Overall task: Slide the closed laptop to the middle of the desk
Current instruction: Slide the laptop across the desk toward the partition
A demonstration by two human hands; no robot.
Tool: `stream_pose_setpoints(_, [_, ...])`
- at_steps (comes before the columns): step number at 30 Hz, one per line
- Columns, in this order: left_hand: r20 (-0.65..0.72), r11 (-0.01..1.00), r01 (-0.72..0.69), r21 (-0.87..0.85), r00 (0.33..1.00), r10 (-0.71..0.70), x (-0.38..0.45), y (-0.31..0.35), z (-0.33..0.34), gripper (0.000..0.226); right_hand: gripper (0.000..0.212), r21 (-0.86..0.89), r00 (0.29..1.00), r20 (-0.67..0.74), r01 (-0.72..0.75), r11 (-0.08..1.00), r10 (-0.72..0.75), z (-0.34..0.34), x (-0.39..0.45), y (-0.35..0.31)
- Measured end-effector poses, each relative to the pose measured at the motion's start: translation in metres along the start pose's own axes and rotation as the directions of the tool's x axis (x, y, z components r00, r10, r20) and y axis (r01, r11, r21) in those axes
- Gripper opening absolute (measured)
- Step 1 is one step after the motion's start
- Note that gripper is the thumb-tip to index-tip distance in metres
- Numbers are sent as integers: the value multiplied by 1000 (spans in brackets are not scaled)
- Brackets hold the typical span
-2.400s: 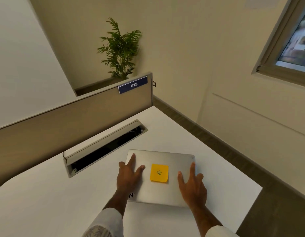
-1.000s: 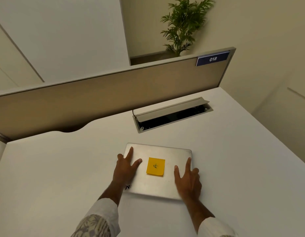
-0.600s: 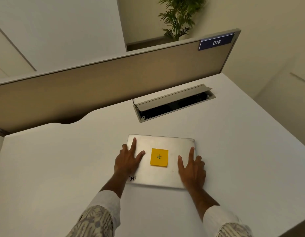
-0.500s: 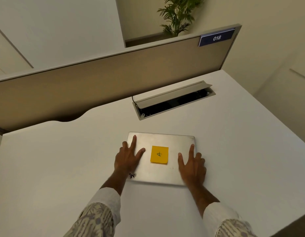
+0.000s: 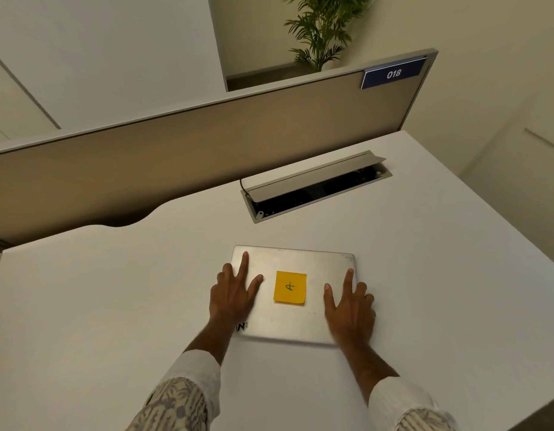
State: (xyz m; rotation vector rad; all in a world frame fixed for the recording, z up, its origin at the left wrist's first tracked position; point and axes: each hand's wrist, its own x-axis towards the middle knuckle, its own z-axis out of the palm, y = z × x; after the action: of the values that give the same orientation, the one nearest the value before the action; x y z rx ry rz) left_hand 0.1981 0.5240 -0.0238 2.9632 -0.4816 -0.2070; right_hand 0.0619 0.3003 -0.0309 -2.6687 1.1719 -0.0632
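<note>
1. While both hands lie flat on it, the closed silver laptop sits flat on the white surface, roughly mid-width and nearer the person's edge than the back.
2. Left hand: open, fingers spread, palm down on the laptop's left part. Index finger reaches toward the far-left corner, thumb points toward the note, outer fingers hang over the left edge. Pressing on the lid, not gripping anything.
3. Right hand: open, fingers spread, palm down on the laptop's right part. Outer fingers overlap the right edge, heel of the palm sits at the near-right corner. Nothing gripped either.
4. Orange sticky note is stuck to the middle of the lid, between the two hands, touching neither. It carries a handwritten mark; can't tell what it reads.
5. Dark lettering on the lid's near-left corner is partly hidden by the left wrist.
6. Cable tray is recessed in the surface behind the laptop, flap raised, dark inside, clear gap between it and the laptop.
7. Beige divider panel runs along the back edge, with a blue "018" tag at its top right corner.
8. Potted plant shows behind the panel.
9. White cuffs with patterned sleeves enter at the bottom.
</note>
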Motion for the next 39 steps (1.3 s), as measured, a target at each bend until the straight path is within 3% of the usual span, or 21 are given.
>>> stream_pose_setpoints(21, [27, 999, 16, 45, 999, -17, 0, 1, -2, 86, 78, -43, 999, 32, -3, 999, 4, -5, 1, -1])
stream_pose_setpoints(27, [-41, 984, 10, 178, 999, -3, -7, -3, -4, 93, 81, -50, 999, -1, 45, 998, -45, -9, 6, 1])
stream_pose_setpoints(32, [-57, 990, -35, 139, 997, 43, -10, -3, -6, 91, 86, -65, 995, -8, 103, 993, -104, -18, 2, -2])
stream_pose_setpoints(35, [-75, 987, -67, 143, 994, 78, -12, -1, -10, 90, 81, -89, 993, -4, 113, 990, -114, -23, -1, -5])
stream_pose_setpoints(39, [17, 985, -37, 169, 999, 34, -14, 3, -15, 90, 68, -103, 995, -3, 103, 989, -104, -23, -1, -2])
